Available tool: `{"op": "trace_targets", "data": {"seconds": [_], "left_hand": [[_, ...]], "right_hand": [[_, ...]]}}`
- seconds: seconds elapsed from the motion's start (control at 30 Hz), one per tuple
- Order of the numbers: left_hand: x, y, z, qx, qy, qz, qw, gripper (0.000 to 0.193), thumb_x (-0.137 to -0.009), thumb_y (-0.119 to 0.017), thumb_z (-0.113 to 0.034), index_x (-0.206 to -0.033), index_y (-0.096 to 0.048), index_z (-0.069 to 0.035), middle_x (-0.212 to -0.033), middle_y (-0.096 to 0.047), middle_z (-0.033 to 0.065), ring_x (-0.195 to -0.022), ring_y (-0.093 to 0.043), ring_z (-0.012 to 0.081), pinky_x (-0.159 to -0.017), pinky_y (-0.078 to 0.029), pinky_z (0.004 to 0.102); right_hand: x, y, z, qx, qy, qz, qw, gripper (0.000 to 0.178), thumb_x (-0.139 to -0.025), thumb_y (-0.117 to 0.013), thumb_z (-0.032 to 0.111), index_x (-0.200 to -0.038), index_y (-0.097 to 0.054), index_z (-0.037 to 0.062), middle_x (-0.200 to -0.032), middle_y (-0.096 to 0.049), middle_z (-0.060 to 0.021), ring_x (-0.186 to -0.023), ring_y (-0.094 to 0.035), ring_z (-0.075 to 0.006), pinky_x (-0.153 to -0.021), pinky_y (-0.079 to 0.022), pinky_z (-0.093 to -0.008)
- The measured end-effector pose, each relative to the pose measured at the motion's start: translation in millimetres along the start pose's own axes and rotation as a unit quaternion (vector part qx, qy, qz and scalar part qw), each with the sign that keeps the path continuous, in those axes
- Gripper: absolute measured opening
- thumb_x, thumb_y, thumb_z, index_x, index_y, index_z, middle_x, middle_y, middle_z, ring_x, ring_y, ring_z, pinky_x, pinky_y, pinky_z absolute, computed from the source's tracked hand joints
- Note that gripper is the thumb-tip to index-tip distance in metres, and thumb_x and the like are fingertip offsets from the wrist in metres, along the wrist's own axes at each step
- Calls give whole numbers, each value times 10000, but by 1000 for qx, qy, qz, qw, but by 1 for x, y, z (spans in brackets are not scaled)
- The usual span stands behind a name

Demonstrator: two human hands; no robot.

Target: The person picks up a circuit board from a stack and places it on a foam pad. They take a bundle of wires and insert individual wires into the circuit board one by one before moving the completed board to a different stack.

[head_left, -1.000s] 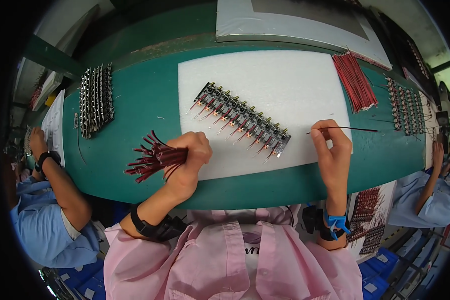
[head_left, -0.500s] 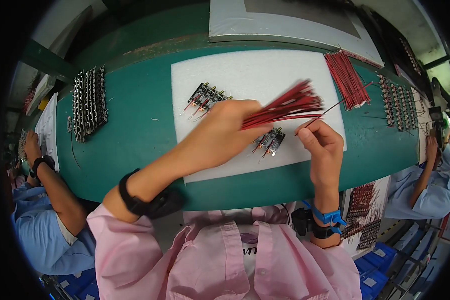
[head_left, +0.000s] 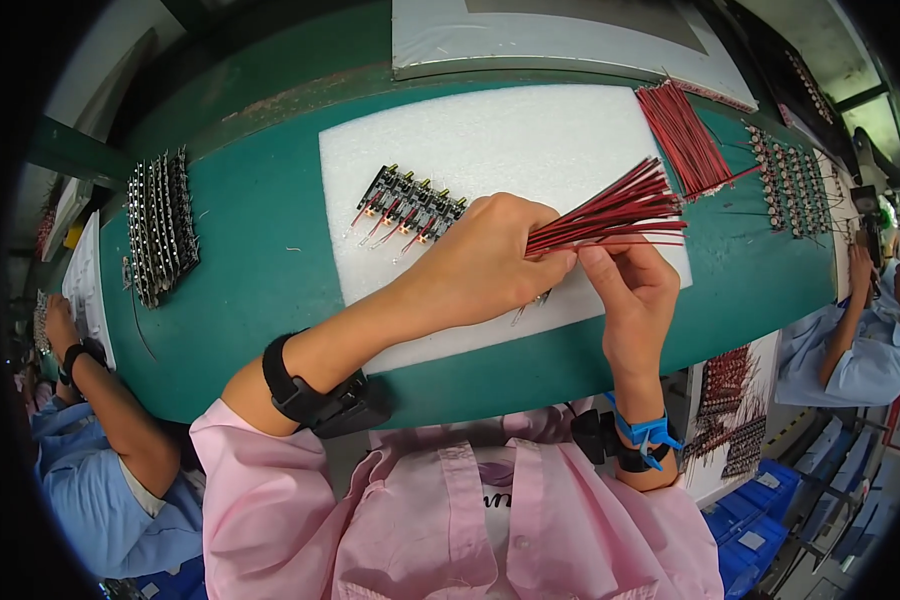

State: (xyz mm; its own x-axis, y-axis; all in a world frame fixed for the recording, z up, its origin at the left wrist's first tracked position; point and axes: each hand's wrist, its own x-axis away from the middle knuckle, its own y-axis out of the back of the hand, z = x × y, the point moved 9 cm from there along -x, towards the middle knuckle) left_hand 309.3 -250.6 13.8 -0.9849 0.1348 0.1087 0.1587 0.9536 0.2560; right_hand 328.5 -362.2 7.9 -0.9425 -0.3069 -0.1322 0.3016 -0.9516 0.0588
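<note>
Nearest, the green tabletop (head_left: 490, 375) ends in a curved front edge just ahead of the pink sleeves (head_left: 260, 490). A band of green lies between that edge and the lower border of a white foam sheet (head_left: 510, 130); more green stretches to the sheet's left and right. The right hand (head_left: 635, 300) is at the sheet's right side, fingers curled, thumb and forefinger up against the lower strands of a wire bundle (head_left: 615, 210); I cannot tell whether they pinch a wire. The left hand (head_left: 500, 245) reaches across the sheet, closed around the bundle, whose thin red and dark strands fan out to the right above the right hand. Beneath the left hand, partly hidden, lies a slanting circuit-board strip (head_left: 400, 205), dark, with gold-coloured fittings and short red leads. Farther out, straight red wires (head_left: 682, 138) lie heaped at the sheet's upper right corner. Dark, knobbly strips (head_left: 160, 230) stand in rows far left, with studded rows (head_left: 795, 185) far right. Beyond is a smooth pale panel (head_left: 570, 45).
</note>
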Motion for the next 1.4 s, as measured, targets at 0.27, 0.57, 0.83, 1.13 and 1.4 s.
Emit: {"op": "trace_targets", "data": {"seconds": [0.27,0.57,0.83,1.13,1.4], "left_hand": [[-2,1,-15,-94,-80,37,992,88,-641,-515,-54,-624,-537,30,-476,-501,145,-438,-509,247,-449,-391,322],[-7,3,-9,-99,-75,52,991,112,-643,-523,-81,-627,-547,27,-486,-513,138,-449,-519,240,-461,-401,321],[-10,11,7,19,-25,18,999,157,-722,-555,-128,-776,-570,19,-492,-424,47,-472,-355,74,-434,-314,243],[6,16,-21,-154,-172,30,973,112,-710,-545,-100,-759,-558,0,-511,-477,73,-427,-422,165,-415,-326,271],[48,-32,-30,-476,-223,133,840,213,-684,-554,-203,-619,-493,-9,-834,-550,148,-765,-526,245,-628,-400,344]], "right_hand": [[1,-3,-5,-49,-61,25,997,159,-697,-553,-29,-855,-555,-41,-828,-574,-79,-731,-521,-113,-667,-406,-219],[0,-6,-1,17,-40,33,999,149,-686,-564,-23,-834,-562,-37,-818,-573,-66,-732,-520,-111,-671,-407,-221],[-10,1,-14,141,-9,56,988,80,-704,-562,17,-765,-552,-33,-739,-555,-49,-644,-484,-90,-601,-378,-202],[-8,-4,-11,208,102,47,972,58,-651,-575,9,-669,-527,-18,-656,-494,-79,-610,-469,-174,-557,-372,-264],[-11,-9,-10,259,82,52,961,59,-630,-582,24,-655,-531,12,-616,-469,-73,-581,-442,-209,-564,-342,-290]]}}
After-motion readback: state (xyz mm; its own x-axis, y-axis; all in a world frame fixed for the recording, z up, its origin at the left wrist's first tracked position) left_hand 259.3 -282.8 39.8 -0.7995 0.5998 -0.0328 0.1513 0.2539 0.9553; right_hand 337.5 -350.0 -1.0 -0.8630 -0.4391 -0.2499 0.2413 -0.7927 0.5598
